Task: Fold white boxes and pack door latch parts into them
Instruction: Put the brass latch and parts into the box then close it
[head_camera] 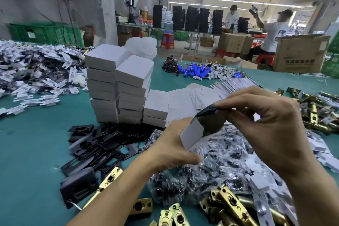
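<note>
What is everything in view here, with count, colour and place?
Folded white cardboard boxes: over a dozen, white, stacked centre-left.
Flat white box blanks: many, white, fanned behind the hands.
Black metal plates: a pile, black, front left.
Brass latch bolts: many, gold, near edge and right.
Clear screw bags: a pile, clear, under the hands.
Blue cylinders: a pile, blue, far side.
Teal table: one, teal, underneath.
Left hand: grips one white open box.
Right hand: pinches one dark part at that box.

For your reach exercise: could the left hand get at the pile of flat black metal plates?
Probably not yet: the left hand grips the white cardboard box, though the black metal plates lie uncovered beside it.
</note>
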`<state>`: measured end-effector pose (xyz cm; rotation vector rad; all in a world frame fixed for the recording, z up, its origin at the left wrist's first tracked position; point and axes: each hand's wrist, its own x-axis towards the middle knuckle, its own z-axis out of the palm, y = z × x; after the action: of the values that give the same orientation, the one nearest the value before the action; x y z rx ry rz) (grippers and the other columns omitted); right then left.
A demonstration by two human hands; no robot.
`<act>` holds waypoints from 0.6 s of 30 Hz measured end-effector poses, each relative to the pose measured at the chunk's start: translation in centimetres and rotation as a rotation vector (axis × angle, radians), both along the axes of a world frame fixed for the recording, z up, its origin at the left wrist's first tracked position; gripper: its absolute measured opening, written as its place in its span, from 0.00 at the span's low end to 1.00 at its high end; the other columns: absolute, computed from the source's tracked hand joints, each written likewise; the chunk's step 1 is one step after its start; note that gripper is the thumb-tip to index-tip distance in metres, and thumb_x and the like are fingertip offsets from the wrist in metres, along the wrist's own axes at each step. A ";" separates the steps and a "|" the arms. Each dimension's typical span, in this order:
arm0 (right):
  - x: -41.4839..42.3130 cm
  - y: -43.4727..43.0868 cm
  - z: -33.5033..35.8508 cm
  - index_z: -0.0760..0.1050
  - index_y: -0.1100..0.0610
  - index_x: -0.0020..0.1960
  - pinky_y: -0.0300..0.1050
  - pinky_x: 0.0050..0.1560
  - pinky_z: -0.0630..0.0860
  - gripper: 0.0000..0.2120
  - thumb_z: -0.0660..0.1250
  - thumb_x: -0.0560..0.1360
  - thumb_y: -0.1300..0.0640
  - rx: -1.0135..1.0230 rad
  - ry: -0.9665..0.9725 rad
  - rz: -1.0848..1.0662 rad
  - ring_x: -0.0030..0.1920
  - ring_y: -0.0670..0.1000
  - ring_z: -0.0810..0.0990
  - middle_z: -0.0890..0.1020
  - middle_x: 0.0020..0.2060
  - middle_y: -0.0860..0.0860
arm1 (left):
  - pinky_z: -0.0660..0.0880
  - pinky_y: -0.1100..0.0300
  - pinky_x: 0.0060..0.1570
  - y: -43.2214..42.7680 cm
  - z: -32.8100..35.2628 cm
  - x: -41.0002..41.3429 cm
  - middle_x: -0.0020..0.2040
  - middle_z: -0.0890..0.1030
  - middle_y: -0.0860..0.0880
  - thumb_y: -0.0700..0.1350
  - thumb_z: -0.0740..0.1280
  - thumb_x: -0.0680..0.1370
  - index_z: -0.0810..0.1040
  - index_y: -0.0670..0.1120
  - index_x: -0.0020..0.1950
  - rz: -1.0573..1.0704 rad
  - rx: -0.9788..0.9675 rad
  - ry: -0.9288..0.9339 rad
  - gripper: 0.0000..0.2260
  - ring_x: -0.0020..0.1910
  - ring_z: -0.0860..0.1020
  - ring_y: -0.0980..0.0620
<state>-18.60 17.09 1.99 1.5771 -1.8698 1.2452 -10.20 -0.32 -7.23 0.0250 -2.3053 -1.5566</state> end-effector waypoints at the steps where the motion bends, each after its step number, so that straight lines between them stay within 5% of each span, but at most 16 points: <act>1: -0.1 0.0 -0.1 0.85 0.52 0.47 0.45 0.37 0.75 0.08 0.74 0.69 0.61 0.004 0.006 -0.023 0.40 0.47 0.81 0.83 0.42 0.48 | 0.73 0.48 0.44 0.0 0.0 0.0 0.54 0.79 0.39 0.43 0.76 0.65 0.78 0.43 0.61 0.006 0.000 0.011 0.25 0.48 0.79 0.42; 3: -0.3 -0.1 -0.3 0.85 0.52 0.46 0.47 0.37 0.75 0.08 0.75 0.69 0.63 0.010 0.008 -0.067 0.40 0.47 0.81 0.82 0.42 0.50 | 0.76 0.46 0.45 0.0 0.0 -0.1 0.53 0.80 0.44 0.44 0.76 0.65 0.79 0.50 0.60 0.025 0.000 0.026 0.24 0.49 0.80 0.46; 5: -0.4 -0.1 -0.5 0.85 0.53 0.47 0.47 0.37 0.76 0.09 0.76 0.69 0.64 0.010 0.006 -0.093 0.40 0.48 0.81 0.82 0.41 0.51 | 0.74 0.57 0.40 0.0 -0.1 -0.1 0.48 0.80 0.50 0.46 0.77 0.64 0.79 0.56 0.55 0.047 0.011 0.046 0.21 0.44 0.78 0.54; 10: -0.4 -0.3 -0.6 0.85 0.56 0.49 0.31 0.41 0.73 0.09 0.75 0.70 0.63 0.007 0.037 -0.097 0.41 0.39 0.79 0.82 0.41 0.49 | 0.67 0.69 0.33 0.3 -0.1 0.0 0.37 0.74 0.62 0.45 0.75 0.65 0.77 0.63 0.43 0.044 0.018 0.027 0.15 0.33 0.71 0.62; 14: -0.2 -0.7 -0.9 0.86 0.55 0.48 0.42 0.38 0.75 0.09 0.76 0.70 0.64 0.065 0.091 -0.132 0.39 0.41 0.76 0.83 0.40 0.47 | 0.68 0.63 0.33 0.3 -0.2 0.1 0.37 0.74 0.58 0.43 0.73 0.65 0.77 0.53 0.45 0.029 0.025 -0.028 0.11 0.34 0.72 0.59; 18: -0.5 -1.0 -1.0 0.86 0.53 0.48 0.52 0.37 0.77 0.11 0.76 0.69 0.65 0.131 0.105 -0.189 0.41 0.52 0.77 0.85 0.40 0.48 | 0.73 0.55 0.40 0.4 0.0 0.4 0.43 0.77 0.45 0.42 0.73 0.64 0.78 0.43 0.55 -0.017 0.067 -0.088 0.19 0.42 0.76 0.52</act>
<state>-19.10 16.05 1.01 1.4601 -2.0142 0.9588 -9.81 0.04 -7.25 0.0927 -2.3248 -1.6720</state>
